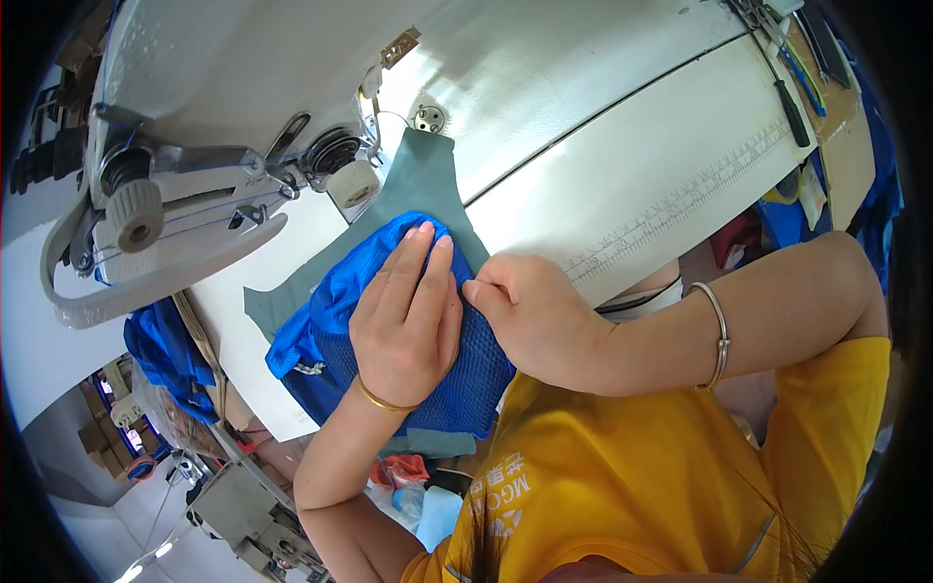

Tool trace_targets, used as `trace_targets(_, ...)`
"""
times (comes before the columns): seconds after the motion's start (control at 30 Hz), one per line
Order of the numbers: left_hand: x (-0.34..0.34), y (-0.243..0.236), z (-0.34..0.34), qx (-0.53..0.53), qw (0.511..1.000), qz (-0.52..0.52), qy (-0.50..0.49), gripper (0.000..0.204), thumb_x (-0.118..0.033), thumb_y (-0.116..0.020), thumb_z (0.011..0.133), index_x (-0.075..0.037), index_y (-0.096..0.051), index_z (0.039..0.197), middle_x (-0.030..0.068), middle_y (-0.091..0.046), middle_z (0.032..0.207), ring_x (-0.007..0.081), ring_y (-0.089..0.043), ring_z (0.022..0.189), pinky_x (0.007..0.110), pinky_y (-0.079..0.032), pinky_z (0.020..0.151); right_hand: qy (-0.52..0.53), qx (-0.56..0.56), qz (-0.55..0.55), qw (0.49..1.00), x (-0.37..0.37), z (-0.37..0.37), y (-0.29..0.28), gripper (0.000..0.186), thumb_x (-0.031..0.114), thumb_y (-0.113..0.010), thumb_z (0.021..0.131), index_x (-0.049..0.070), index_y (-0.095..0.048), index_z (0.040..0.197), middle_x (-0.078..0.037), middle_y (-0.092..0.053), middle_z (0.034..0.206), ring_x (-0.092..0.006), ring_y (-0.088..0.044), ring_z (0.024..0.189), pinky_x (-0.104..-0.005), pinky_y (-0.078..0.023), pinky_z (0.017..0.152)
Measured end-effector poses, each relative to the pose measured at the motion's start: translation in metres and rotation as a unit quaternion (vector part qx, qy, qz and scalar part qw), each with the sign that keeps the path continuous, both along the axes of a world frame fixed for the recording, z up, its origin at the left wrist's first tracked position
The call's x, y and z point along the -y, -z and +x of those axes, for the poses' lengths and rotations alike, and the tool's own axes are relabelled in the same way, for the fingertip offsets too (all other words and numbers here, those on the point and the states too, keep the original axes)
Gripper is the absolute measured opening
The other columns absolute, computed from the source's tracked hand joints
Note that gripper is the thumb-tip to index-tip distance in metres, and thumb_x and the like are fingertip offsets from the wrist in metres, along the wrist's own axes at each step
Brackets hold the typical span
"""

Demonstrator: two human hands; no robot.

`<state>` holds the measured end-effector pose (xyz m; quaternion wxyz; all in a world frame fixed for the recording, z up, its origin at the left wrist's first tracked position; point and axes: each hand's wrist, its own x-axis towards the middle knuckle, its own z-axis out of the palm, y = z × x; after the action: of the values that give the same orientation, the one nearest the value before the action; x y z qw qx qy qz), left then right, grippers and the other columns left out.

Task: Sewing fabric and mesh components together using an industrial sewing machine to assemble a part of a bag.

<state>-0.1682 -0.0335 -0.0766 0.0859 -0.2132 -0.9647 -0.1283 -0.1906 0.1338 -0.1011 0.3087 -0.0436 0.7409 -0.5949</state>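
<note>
Blue mesh fabric (335, 325) atop grey-green cloth (418, 185) on the white desk (622, 165), long axis toward the sewing machine (194, 185); left hand (406, 316) flat, pressing; right hand (530, 316) pinching its edge, nearer.

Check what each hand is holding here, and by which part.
Left hand presses flat on the blue mesh fabric, gripping nothing. Right hand pinches the fabric's right edge between its fingers.
</note>
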Motion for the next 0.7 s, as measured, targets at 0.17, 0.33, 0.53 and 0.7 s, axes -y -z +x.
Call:
trace_targets(0.17, 0.001, 0.004, 0.000, -0.011, 1.000, -0.001, 0.005, 0.034, 0.001, -0.071, 0.085, 0.007, -0.069, 0.118, 0.0240, -0.068, 0.123, 0.0375, -0.069, 0.112, 0.041, -0.056, 0.096, 0.000, 0.010, -0.006, 1.000, -0.002, -0.002, 0.000, 0.029, 0.018, -0.060, 0.100, -0.005, -0.063, 0.082, -0.020, -0.060, 0.069, -0.0288, -0.056, 0.062, -0.0415, -0.046, 0.061)
trace_targets(0.33, 0.002, 0.009, -0.002, -0.024, 1.000, -0.011, 0.012, 0.035, -0.001, -0.071, 0.083, 0.007, -0.069, 0.117, 0.0234, -0.068, 0.124, 0.0368, -0.069, 0.113, 0.042, -0.056, 0.097, -0.011, 0.009, -0.003, 1.000, -0.002, -0.005, -0.002, 0.031, 0.019, -0.059, 0.100, -0.005, -0.062, 0.079, -0.017, -0.058, 0.064, -0.0280, -0.056, 0.059, -0.0406, -0.047, 0.059)
trace_targets(0.53, 0.001, 0.009, -0.002, -0.040, 0.999, -0.033, 0.009, 0.035, -0.005, -0.070, 0.081, 0.006, -0.070, 0.114, 0.0220, -0.068, 0.124, 0.0346, -0.068, 0.113, 0.040, -0.056, 0.093, -0.252, -0.446, 0.181, 0.839, -0.026, -0.070, -0.007, 0.016, 0.020, -0.070, 0.090, 0.004, -0.069, 0.093, -0.012, -0.072, 0.099, -0.0271, -0.070, 0.090, -0.0411, -0.058, 0.078)
trace_targets(0.7, 0.000, 0.009, -0.001, -0.042, 0.999, -0.010, 0.005, 0.034, 0.002, -0.073, 0.079, 0.004, -0.071, 0.112, 0.0202, -0.069, 0.123, 0.0350, -0.070, 0.109, 0.040, -0.057, 0.093, -0.164, -0.657, 0.084, 0.731, -0.014, -0.111, 0.029, 0.031, 0.016, -0.072, 0.080, 0.005, -0.074, 0.109, -0.002, -0.072, 0.115, -0.0291, -0.061, 0.122, -0.0412, -0.051, 0.103)
